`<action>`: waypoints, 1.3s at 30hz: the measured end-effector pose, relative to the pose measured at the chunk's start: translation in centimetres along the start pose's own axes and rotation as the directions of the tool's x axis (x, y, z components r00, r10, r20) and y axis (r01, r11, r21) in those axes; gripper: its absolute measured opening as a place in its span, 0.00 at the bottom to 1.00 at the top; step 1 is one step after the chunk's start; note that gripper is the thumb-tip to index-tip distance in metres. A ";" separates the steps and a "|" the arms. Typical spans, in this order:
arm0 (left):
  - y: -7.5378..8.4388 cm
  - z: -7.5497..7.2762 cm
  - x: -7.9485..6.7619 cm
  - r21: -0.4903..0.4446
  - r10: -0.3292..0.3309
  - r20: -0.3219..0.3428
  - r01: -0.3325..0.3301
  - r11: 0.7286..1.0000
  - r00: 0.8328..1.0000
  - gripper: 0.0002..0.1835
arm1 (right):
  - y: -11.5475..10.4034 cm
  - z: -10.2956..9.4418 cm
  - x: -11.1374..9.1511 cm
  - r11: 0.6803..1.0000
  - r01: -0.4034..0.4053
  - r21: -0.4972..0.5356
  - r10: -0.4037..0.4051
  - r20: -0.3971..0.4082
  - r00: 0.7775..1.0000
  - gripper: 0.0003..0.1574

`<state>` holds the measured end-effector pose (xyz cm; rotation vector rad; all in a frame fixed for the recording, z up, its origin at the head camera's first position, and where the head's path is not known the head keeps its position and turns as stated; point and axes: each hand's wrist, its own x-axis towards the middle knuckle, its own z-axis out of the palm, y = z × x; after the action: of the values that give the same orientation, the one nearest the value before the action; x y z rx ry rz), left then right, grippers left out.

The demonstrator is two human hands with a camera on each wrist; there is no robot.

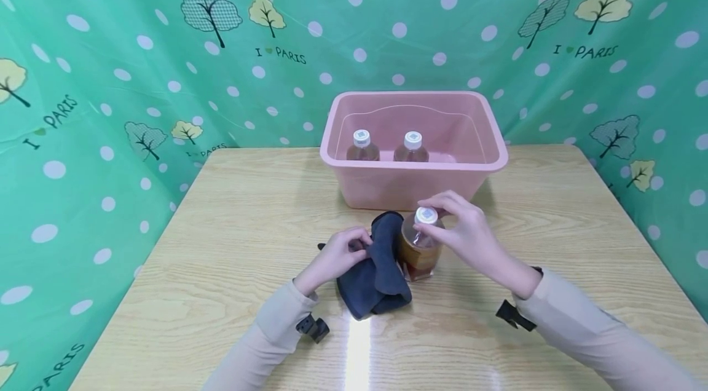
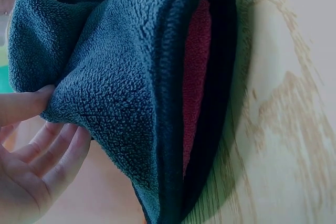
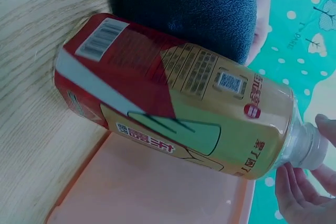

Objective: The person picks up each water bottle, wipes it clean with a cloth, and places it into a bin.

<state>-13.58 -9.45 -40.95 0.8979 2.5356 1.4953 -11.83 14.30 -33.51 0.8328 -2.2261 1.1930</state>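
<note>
My right hand point(image 1: 459, 228) pinches the white cap of a drink bottle point(image 3: 178, 98), which stands upright on the table in front of the pink bin. The bottle's label is red, tan and green, with a barcode near its base. Against the bottle's left side lies a dark blue-grey cloth point(image 1: 376, 277), bunched and folded. My left hand point(image 1: 343, 256) pinches an edge of this cloth between thumb and fingers. Up close in the left wrist view, the cloth point(image 2: 115, 72) looks fluffy, and a red patch point(image 2: 196, 72) shows inside its fold.
Behind the hands stands a pink plastic bin point(image 1: 409, 188) holding two bottles with white caps, a left one point(image 1: 362, 145) and a right one point(image 1: 412, 146). Beneath is a light wood table point(image 1: 243, 213). A green dotted curtain point(image 1: 354, 22) hangs around its back and sides.
</note>
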 end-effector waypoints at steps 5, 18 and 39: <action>0.0 -0.2 -0.1 -0.008 -0.020 -0.004 0.020 1.000 1.000 0.09 | 0.2 -0.3 -0.1 0.996 -0.065 0.060 0.061 0.058 0.996 0.22; 0.1 -0.7 -0.3 -0.017 -0.056 -0.010 0.055 0.998 0.998 0.08 | 0.5 -1.1 -0.1 0.956 -0.241 0.165 0.196 0.246 0.949 0.20; 0.6 -1.1 -0.4 -0.029 -0.060 -0.049 0.058 0.998 0.997 0.08 | 1.1 -1.9 0.6 0.945 -0.289 0.153 0.187 0.474 0.860 0.23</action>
<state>-13.34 -10.25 -39.97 0.7848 2.5458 1.5500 -12.78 16.20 -32.80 1.0319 -2.6728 1.5090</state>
